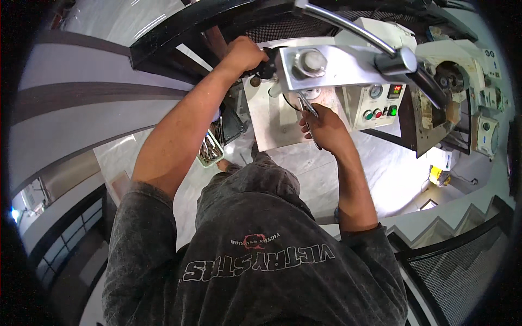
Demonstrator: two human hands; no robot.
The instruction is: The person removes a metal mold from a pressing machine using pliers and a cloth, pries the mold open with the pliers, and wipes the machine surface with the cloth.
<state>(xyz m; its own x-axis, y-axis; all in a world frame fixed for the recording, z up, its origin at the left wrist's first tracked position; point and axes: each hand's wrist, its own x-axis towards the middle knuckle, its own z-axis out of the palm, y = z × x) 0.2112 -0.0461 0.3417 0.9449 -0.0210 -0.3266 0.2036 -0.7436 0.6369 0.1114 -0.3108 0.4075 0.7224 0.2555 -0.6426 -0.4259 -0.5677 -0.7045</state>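
Note:
A white machine with a metal-topped bench stands in front of me, crossed by a thick silver arm with a large hex bolt. My left hand reaches to the bench's far left, fingers closed round a black part beside the silver arm's end. My right hand is closed on a slim, shiny metal hand tool, perhaps pliers. The tool's upper end points under the silver arm, where the arm partly hides the work spot. What the tool's tip touches cannot be made out.
Right of the bench is a control panel with a gauge, buttons and a lit display. A long lever rises over the machine. Below left sits a green-rimmed basket of tools. Another machine stands at far right.

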